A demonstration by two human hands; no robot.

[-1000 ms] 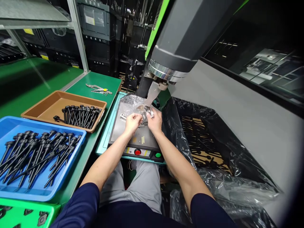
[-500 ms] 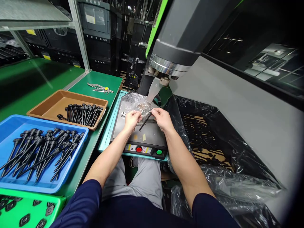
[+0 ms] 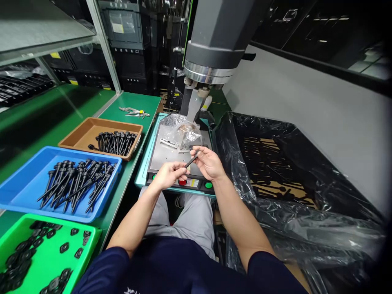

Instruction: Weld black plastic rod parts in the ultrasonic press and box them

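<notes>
A thin black ribbed rod (image 3: 191, 160) slants between my hands above the front of the machine base. Its lower end is pinched by the fingers of my left hand (image 3: 169, 174). My right hand (image 3: 210, 164) grips it near the upper end, where a dark head partly shows at the fingertips. Just beyond my hands, clear plastic film (image 3: 187, 134) wraps a fixture on the metal plate (image 3: 157, 153). Over that fixture hangs the blade-like tip (image 3: 193, 107) of the press head (image 3: 211, 53).
To the left stand a brown tray (image 3: 75, 141) and a blue tray (image 3: 24, 175) of black rods, and a green tray (image 3: 45, 253) of small black parts. Pliers (image 3: 133, 111) lie behind. A bin lined with black plastic (image 3: 223, 134) stands right. Red (image 3: 182, 182) and green (image 3: 208, 185) buttons front the base.
Both hands have drawn back from the plastic-wrapped fixture toward me, bringing the rod along. The rod now spans both hands, with its lower end in my left fingers. The view has shifted slightly.
</notes>
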